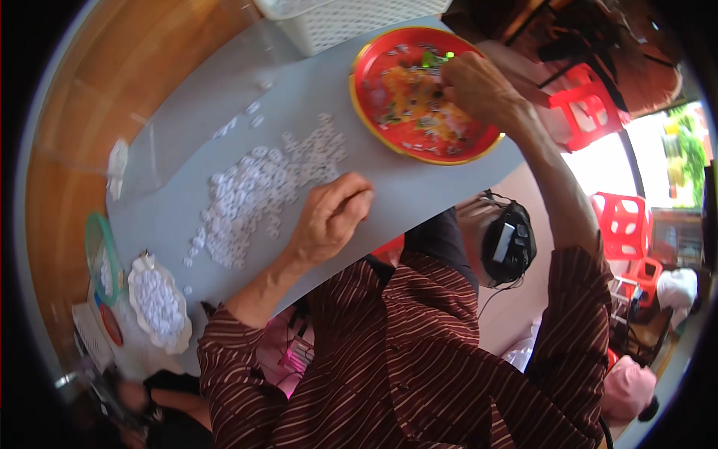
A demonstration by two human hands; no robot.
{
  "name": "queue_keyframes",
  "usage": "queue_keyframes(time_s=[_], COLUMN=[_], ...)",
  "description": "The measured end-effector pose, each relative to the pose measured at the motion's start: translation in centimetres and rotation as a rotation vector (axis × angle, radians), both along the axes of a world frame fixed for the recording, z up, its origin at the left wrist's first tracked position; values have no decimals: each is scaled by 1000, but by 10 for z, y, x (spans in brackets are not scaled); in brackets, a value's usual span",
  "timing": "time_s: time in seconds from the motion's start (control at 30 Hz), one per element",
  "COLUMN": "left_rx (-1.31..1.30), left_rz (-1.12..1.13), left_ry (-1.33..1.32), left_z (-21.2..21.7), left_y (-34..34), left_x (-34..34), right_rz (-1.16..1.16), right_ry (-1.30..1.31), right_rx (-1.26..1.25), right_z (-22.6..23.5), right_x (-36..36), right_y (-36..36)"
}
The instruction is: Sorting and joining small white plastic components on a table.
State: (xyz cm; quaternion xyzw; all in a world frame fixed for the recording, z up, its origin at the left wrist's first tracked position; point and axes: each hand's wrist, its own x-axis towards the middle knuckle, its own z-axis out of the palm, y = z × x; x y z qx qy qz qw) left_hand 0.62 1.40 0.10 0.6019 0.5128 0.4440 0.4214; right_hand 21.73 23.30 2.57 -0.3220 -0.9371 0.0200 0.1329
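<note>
Striped shirt [434, 337] nearest, the person's right hand [477, 88] works over small pieces [419, 101] in the red tray [363, 91], apparently sorting; its pinch can't be told. Left-hand fingers [345, 203] curl together beside white rings [243, 194]. Next calls for delicate fingertips.

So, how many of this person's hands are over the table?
2: the left hand beside the white pieces, the right hand over the red tray.
</note>
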Motion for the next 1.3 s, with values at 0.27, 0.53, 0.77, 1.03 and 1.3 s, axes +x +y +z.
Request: queue_keyframes(time_s=[0.27,0.53,0.77,1.03,1.3], left_rx=[7,243,399,317,108], left_rz=[-17,97,309,89,-36], left_ry=[-65,237,650,969,935], left_z=[-6,20,25,14,15], left_y=[-2,-6,19,47,57], left_x=[0,-25,-89,-102,-106], right_rz=[-145,38,111,101,129], right_ry=[28,588,599,663,665], right_rx=[-152,-785,-899,-923,-860], right_z=[23,28,-9,-20,-21], right_x=[-13,-42,-60,-57,-57], right_y=[-22,-109,-152,-156,-156])
